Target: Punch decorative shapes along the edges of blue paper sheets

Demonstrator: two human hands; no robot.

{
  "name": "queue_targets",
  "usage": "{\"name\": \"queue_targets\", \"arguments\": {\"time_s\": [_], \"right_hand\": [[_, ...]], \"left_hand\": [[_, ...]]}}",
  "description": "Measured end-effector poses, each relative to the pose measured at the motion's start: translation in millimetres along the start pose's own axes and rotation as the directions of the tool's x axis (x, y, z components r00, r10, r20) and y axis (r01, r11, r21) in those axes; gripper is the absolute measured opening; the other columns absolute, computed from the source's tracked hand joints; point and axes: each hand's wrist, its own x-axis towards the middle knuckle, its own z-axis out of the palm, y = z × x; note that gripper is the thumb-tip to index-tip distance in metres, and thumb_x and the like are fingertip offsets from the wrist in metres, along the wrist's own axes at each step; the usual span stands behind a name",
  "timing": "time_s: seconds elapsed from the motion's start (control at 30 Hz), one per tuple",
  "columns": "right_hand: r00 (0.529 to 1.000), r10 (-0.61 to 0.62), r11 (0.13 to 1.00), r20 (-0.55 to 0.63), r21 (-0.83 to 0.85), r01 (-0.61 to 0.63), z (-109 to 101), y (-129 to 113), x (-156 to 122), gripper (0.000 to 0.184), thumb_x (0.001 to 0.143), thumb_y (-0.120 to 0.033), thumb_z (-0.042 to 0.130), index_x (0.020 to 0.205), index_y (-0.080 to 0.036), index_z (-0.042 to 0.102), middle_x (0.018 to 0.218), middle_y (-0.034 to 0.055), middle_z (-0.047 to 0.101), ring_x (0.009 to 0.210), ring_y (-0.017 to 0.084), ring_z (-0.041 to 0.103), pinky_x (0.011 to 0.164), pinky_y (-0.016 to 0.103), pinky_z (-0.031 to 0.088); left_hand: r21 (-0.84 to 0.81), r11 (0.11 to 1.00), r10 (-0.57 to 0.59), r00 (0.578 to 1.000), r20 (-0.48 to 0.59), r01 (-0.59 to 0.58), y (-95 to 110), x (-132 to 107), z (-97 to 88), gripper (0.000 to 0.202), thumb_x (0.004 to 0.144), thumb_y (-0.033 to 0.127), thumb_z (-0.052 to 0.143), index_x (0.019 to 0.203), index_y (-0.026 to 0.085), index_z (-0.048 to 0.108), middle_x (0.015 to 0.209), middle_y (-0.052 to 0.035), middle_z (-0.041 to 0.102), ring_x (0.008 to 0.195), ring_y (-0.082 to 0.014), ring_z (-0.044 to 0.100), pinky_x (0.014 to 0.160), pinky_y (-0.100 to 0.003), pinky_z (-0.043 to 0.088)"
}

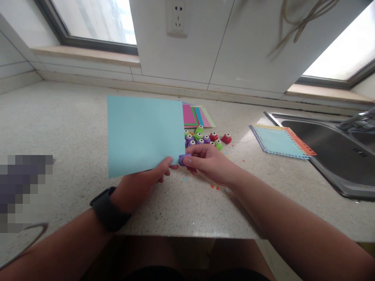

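A sheet of light blue paper (145,134) is raised above the counter, pinched along its lower edge by my left hand (154,171), thumb on top. My right hand (206,160) grips a small purple craft punch (184,159) between thumb and fingers. The punch sits at the sheet's lower right corner; whether the paper is inside its slot I cannot tell. Just beyond my right hand stand several more punches in green, purple and red, among them a red punch (226,138) at the right end. The sheet hides part of this group.
Behind the punches lies a stack of coloured paper (205,117). To the right, sheets with punched borders (275,141) rest against the rim of a steel sink (322,175). Small paper cutouts (215,187) are scattered on the speckled counter (175,210). A wall socket (177,17) is above.
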Motion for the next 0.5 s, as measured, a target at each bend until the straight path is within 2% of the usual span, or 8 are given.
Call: {"name": "queue_targets", "arguments": {"time_s": [0.17,0.5], "right_hand": [[1.000,0.006,1.000,-0.008,0.015,-0.006,1.4,-0.7,-0.4,0.023,0.079,-0.037,0.079,0.076,-0.016,0.070,0.064,-0.0007,0.062,0.053,0.008,0.049,0.048,0.022,0.035],[0.999,0.008,0.999,-0.036,0.046,-0.007,3.4,0.0,0.7,0.028,0.074,-0.038,0.082,0.071,-0.016,0.065,0.060,-0.0019,0.061,0.049,0.008,0.049,0.044,0.021,0.037]], "left_hand": [[-0.009,0.999,-0.034,0.999,-0.004,0.034,1.8,0.2,1.7,0.039,0.085,0.053,0.056,0.057,0.026,0.059,0.056,0.0030,0.063,0.058,-0.0187,0.061,0.077,-0.034,0.050],[-0.033,0.999,-0.005,1.000,-0.016,0.004,-0.3,0.3,3.5,0.037,0.085,0.051,0.057,0.058,0.027,0.059,0.054,0.0037,0.062,0.055,-0.0185,0.060,0.077,-0.035,0.050]]}}
